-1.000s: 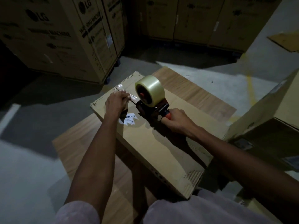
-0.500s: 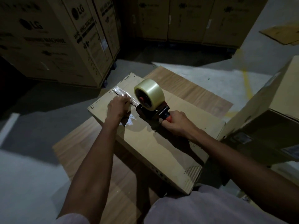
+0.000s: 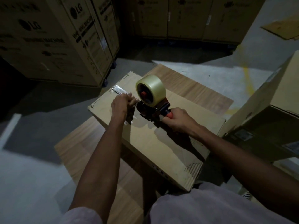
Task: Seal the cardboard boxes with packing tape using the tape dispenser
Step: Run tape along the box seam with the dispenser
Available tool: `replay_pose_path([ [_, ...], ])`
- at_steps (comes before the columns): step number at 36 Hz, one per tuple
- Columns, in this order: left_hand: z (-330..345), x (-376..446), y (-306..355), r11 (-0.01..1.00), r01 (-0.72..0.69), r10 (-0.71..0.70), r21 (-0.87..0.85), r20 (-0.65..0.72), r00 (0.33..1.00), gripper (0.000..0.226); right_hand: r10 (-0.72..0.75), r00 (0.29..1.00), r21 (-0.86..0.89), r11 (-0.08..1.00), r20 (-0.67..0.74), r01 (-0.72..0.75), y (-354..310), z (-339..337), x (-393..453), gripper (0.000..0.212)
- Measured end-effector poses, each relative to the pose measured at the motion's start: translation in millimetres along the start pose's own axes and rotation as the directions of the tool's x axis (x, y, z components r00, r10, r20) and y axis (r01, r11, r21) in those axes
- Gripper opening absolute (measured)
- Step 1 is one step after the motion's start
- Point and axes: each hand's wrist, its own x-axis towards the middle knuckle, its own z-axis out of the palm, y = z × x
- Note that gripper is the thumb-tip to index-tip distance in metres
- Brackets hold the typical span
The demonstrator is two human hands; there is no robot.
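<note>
A flat cardboard box (image 3: 163, 143) lies on a low wooden table (image 3: 87, 146) in front of me. A tape dispenser (image 3: 151, 101) with a pale roll of clear tape stands on the box top. My right hand (image 3: 178, 120) grips its red and black handle. My left hand (image 3: 120, 105) rests on the box just left of the dispenser's front, fingers curled down on the strip of clear tape (image 3: 118, 90) that runs to the box's far left edge. Whether the left hand pinches the tape I cannot tell.
Tall printed appliance cartons (image 3: 48, 41) stand at the back left, more cartons (image 3: 186, 18) along the back. An open cardboard box (image 3: 267, 110) sits close at the right. A flattened sheet of cardboard (image 3: 284, 29) lies on the concrete floor at far right.
The dispenser and my right hand have slid toward me along the box top, laying more tape. My left hand followed, now covering the white label.
</note>
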Motion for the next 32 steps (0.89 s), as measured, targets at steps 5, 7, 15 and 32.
replay_pose_path([
  [5,-0.7,-3.6,1.1,1.000,-0.011,0.011,0.013,-0.016,1.000,0.037,-0.037,0.999,0.007,0.999,0.010,0.037,1.4,-2.2,-5.3,0.031],
  [7,1.0,-4.2,1.5,0.999,-0.028,0.029,0.038,-0.026,0.999,0.037,-0.047,0.999,0.002,0.999,0.002,0.047,2.3,-2.1,-7.1,0.031],
  [15,2.2,0.3,-1.3,0.978,-0.107,0.111,0.182,-0.014,0.994,0.047,-0.024,1.000,-0.068,0.997,0.013,0.025,12.9,-12.0,-20.9,0.024],
  [32,11.3,-26.4,17.0,0.949,-0.187,0.171,0.253,0.087,0.982,0.043,-0.038,0.999,-0.066,0.997,-0.034,0.036,28.1,-12.5,-40.5,0.030],
])
